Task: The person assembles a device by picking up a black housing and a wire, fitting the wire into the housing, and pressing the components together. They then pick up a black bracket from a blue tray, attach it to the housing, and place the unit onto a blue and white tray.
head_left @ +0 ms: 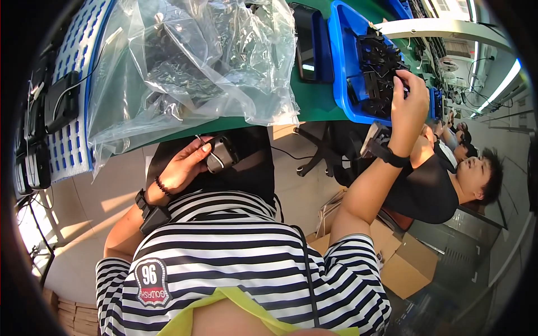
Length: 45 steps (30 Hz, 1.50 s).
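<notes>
Down over my lap, my left hand (182, 167) is closed round a small black box-shaped device (225, 152) with a short white cable at its near side. Off to the right, my right hand (410, 106) reaches into a blue plastic bin (338, 61). Its thumb and fingers curl onto the pile of small black plastic parts (374, 59), and a dark piece shows between their tips. The exact shape of that piece is partly hidden by the fingers.
A large clear plastic bag (196, 61) covers much of the green bench (314, 101). Beside the bin lies a dark tray (311, 45). Black devices with cables (61, 101) line a blue-and-white rack at left. A co-worker (437, 190) sits at right, near open cardboard boxes (409, 266).
</notes>
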Tool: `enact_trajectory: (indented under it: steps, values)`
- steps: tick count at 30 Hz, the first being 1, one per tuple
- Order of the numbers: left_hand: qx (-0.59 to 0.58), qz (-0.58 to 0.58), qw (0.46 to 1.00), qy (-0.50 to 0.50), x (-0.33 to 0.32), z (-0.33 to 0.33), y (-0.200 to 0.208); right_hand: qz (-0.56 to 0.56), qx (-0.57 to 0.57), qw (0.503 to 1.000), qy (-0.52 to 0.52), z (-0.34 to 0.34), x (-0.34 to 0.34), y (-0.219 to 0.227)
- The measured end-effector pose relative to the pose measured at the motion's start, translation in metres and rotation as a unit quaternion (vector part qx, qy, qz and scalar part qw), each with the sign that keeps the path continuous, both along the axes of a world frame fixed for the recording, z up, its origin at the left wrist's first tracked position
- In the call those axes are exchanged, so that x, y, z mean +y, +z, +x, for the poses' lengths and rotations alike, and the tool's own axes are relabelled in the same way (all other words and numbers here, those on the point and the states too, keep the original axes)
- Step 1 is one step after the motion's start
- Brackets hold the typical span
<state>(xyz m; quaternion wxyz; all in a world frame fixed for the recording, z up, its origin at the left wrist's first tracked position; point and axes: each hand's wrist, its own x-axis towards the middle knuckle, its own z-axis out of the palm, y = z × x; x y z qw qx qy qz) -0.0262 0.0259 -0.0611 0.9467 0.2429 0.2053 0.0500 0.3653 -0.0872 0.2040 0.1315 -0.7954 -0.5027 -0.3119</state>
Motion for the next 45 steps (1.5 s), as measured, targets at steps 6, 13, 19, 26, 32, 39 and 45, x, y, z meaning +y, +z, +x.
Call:
enact_trajectory:
  steps: [6, 13, 19, 26, 32, 39, 45]
  values:
    - [0.038, -0.023, 0.999, -0.009, 0.004, -0.005, 0.007, -0.263, 0.052, 0.959, -0.095, 0.025, 0.023, -0.003]
    - [0.039, -0.003, 0.999, -0.035, 0.009, -0.007, 0.000, -0.262, 0.102, 0.958, -0.063, 0.067, 0.009, -0.014]
    - [-0.010, -0.056, 0.998, -0.010, 0.012, -0.001, -0.002, -0.354, 0.187, 0.915, -0.054, 0.076, 0.028, -0.007]
    - [-0.022, -0.113, 0.993, -0.007, 0.014, 0.003, 0.019, -0.183, 0.122, 0.975, -0.021, 0.025, -0.010, 0.028]
    - [-0.001, -0.103, 0.995, -0.017, 0.012, -0.002, 0.013, -0.091, 0.004, 0.994, 0.053, -0.029, -0.019, 0.014]
    - [-0.005, -0.062, 0.998, 0.001, 0.016, 0.011, 0.025, -0.096, 0.350, 0.888, 0.282, -0.140, -0.060, 0.011]
    - [-0.008, -0.074, 0.997, -0.003, 0.007, 0.008, 0.034, -0.175, 0.451, 0.843, 0.234, -0.192, -0.048, -0.121]
